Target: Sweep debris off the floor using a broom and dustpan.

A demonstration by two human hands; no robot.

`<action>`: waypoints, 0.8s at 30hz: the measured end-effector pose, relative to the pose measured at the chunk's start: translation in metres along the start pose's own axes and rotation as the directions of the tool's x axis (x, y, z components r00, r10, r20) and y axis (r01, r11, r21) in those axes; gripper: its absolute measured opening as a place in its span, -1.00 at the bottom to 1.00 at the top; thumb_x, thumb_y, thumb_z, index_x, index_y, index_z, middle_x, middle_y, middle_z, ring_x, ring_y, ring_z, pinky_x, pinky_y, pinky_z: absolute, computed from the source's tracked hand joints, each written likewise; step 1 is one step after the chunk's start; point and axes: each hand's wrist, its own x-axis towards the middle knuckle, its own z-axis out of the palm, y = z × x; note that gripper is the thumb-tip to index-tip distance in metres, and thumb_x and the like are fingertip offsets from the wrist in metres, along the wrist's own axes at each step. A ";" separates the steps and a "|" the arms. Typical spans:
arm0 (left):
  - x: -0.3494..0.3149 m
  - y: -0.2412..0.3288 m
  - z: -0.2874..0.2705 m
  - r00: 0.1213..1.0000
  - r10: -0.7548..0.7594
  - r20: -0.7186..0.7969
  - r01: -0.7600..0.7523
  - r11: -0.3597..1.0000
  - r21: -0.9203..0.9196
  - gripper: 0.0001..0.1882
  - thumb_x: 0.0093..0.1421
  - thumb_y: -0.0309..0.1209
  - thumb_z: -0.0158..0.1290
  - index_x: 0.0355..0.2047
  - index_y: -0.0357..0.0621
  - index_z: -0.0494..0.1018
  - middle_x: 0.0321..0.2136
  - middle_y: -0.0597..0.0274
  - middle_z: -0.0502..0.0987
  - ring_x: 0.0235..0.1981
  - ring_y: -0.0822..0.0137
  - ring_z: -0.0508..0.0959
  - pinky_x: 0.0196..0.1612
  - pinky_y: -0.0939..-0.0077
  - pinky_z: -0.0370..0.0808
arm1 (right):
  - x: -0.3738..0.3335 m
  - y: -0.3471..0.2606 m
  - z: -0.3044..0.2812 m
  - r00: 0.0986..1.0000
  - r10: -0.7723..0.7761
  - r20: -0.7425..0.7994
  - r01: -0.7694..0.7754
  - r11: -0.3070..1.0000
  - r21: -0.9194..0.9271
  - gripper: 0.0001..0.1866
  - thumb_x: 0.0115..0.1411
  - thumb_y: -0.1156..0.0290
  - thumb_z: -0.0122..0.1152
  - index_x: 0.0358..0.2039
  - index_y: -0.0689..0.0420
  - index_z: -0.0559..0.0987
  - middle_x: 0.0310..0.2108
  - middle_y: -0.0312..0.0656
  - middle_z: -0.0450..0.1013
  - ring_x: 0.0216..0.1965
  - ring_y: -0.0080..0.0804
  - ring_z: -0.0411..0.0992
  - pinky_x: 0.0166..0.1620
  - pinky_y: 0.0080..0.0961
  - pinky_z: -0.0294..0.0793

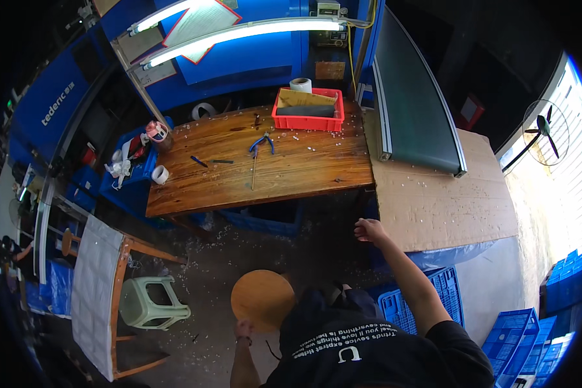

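Apparently L hand (244, 328) is touching round wooden stool (263, 297), fingers unclear; R hand (368, 231) is hovering, fingers curled; uneven pull risks tipping stool.

Over the table (317, 165), the right hand (368, 231) could pass beside the pliers (269, 143), but a red box (309, 123) stands behind. Underneath looks too dark to tell.

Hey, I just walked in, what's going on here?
A person's left hand is at the edge of a round wooden stool; whether it grips is unclear. The right hand hangs loosely curled near the cardboard sheet, nothing visible in it. Blue pliers and a red bin sit on the wooden table.
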 end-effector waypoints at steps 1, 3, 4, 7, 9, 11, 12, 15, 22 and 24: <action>0.023 0.042 0.025 0.957 0.282 0.067 -0.286 0.957 0.052 -0.90 0.01 -0.44 -0.08 -0.47 -0.17 0.39 -0.72 0.36 0.33 -0.71 0.56 0.31 -0.68 0.73 0.24 | 0.015 -0.017 -0.008 0.998 -0.021 -0.067 0.023 0.999 0.031 -0.72 0.03 0.22 -0.09 -0.42 0.19 0.40 -0.63 -0.24 0.36 -0.63 -0.47 0.36 -0.58 -0.59 0.39; 0.040 0.155 0.099 0.910 0.395 0.125 -0.410 0.901 0.141 -0.88 -0.03 -0.46 -0.04 -0.45 -0.19 0.40 -0.68 0.36 0.37 -0.65 0.56 0.36 -0.60 0.72 0.31 | 0.050 -0.059 -0.015 0.994 -0.023 -0.108 0.031 0.997 0.069 -0.63 0.06 0.14 -0.19 -0.32 0.20 0.35 -0.55 -0.19 0.36 -0.54 -0.41 0.37 -0.46 -0.52 0.40; 0.055 0.189 0.120 0.869 0.471 0.148 -0.494 0.841 0.221 -0.87 -0.04 -0.47 -0.04 -0.44 -0.18 0.40 -0.66 0.35 0.39 -0.63 0.56 0.37 -0.56 0.71 0.33 | 0.067 -0.078 -0.010 0.995 -0.026 -0.099 0.037 0.993 0.113 -0.62 0.06 0.12 -0.20 -0.30 0.20 0.33 -0.54 -0.17 0.36 -0.52 -0.40 0.37 -0.45 -0.50 0.40; 0.071 0.278 0.190 0.782 0.580 0.229 -0.620 0.683 0.386 -0.83 -0.08 -0.47 -0.03 -0.41 -0.18 0.40 -0.61 0.28 0.45 -0.59 0.50 0.42 -0.46 0.66 0.36 | 0.145 -0.119 0.008 0.999 -0.017 -0.048 0.029 0.968 0.249 -0.54 0.08 0.11 -0.25 -0.23 0.28 0.25 -0.42 -0.05 0.33 -0.40 -0.25 0.35 -0.32 -0.38 0.38; 0.090 0.313 0.227 0.751 0.590 0.297 -0.656 0.615 0.437 -0.83 -0.08 -0.45 -0.02 -0.41 -0.17 0.40 -0.60 0.26 0.45 -0.57 0.45 0.43 -0.45 0.63 0.37 | 0.202 -0.144 0.031 0.999 -0.034 0.031 0.018 0.915 0.403 -0.46 0.06 0.08 -0.23 -0.17 0.35 0.17 -0.32 0.05 0.28 -0.32 -0.14 0.32 -0.25 -0.31 0.36; 0.116 0.343 0.269 0.719 0.551 0.424 -0.694 0.538 0.478 -0.80 -0.08 -0.41 -0.01 -0.39 -0.16 0.40 -0.56 0.22 0.46 -0.52 0.39 0.45 -0.41 0.58 0.37 | 0.263 -0.194 0.045 0.991 -0.084 0.103 0.020 0.859 0.511 -0.40 0.05 0.06 -0.22 -0.13 0.39 0.11 -0.26 0.10 0.24 -0.27 -0.09 0.29 -0.21 -0.28 0.34; 0.130 0.347 0.284 0.744 0.472 0.473 -0.668 0.544 0.508 -0.78 -0.08 -0.38 0.00 -0.38 -0.16 0.40 -0.53 0.19 0.46 -0.48 0.36 0.45 -0.39 0.56 0.37 | 0.286 -0.207 0.057 0.994 0.034 0.106 -0.089 0.810 0.580 -0.35 0.04 0.02 -0.20 -0.08 0.35 0.04 -0.18 0.10 0.18 -0.20 -0.08 0.24 -0.15 -0.27 0.28; 0.119 0.399 0.329 0.776 0.287 0.562 -0.628 0.437 0.643 -0.75 -0.08 -0.34 0.01 -0.35 -0.15 0.39 -0.50 0.18 0.45 -0.45 0.37 0.44 -0.36 0.56 0.36 | 0.344 -0.225 0.087 0.966 0.227 0.123 -0.249 0.695 0.675 -0.23 -0.02 -0.06 -0.14 0.00 0.28 -0.07 -0.09 0.10 0.08 -0.12 -0.04 0.17 -0.08 -0.25 0.22; 0.158 0.456 0.356 0.773 0.288 0.565 -0.631 0.442 0.638 -0.68 -0.09 -0.30 0.01 -0.29 -0.14 0.34 -0.50 0.17 0.44 -0.46 0.37 0.44 -0.37 0.54 0.37 | 0.398 -0.245 0.111 0.936 0.351 -0.014 -0.228 0.636 0.737 -0.56 -0.04 0.20 -0.01 -0.23 0.20 0.17 -0.31 0.06 0.23 -0.33 -0.08 0.31 -0.38 -0.24 0.47; 0.176 0.466 0.354 0.800 0.348 0.489 -0.600 0.467 0.649 -0.66 -0.10 -0.31 0.02 -0.27 -0.14 0.33 -0.51 0.17 0.44 -0.47 0.37 0.44 -0.39 0.53 0.37 | 0.395 -0.249 0.111 0.947 0.318 0.042 -0.238 0.608 0.758 -0.69 0.00 0.34 -0.11 -0.27 0.24 0.19 -0.31 0.04 0.23 -0.36 -0.13 0.33 -0.41 -0.30 0.49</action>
